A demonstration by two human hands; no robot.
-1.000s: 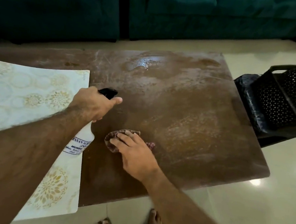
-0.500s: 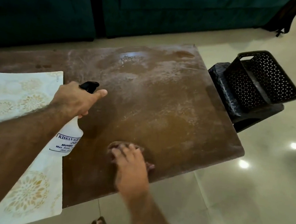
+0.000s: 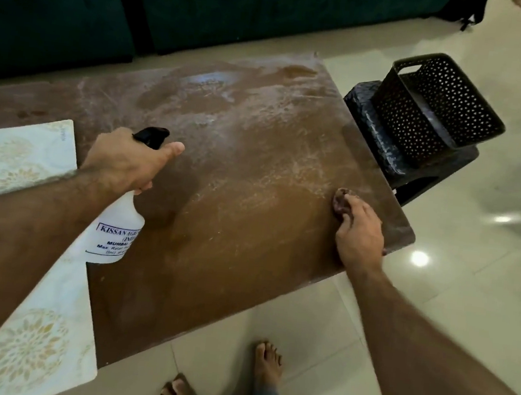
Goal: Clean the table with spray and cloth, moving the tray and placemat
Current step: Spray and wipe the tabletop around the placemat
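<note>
My left hand (image 3: 128, 161) grips the neck of a white spray bottle (image 3: 114, 230) with a black nozzle, held above the brown table (image 3: 238, 179). Near the table's right edge, my right hand (image 3: 358, 230) presses a dark reddish cloth (image 3: 340, 201) flat on the surface; most of the cloth is hidden under the fingers. A cream placemat (image 3: 29, 334) with gold floral circles lies on the left part of the table, partly under my left arm. Pale wet streaks cover the far half of the tabletop.
A black perforated basket tray (image 3: 436, 103) sits on a dark stool (image 3: 383, 146) just past the table's right end. A teal sofa (image 3: 208, 8) runs along the far side. Glossy tiled floor (image 3: 468, 283) surrounds the table; my bare feet (image 3: 267, 362) stand by the near edge.
My right hand has slid the cloth from the table's near middle out to the right edge. The left hand still holds the bottle in about the same place.
</note>
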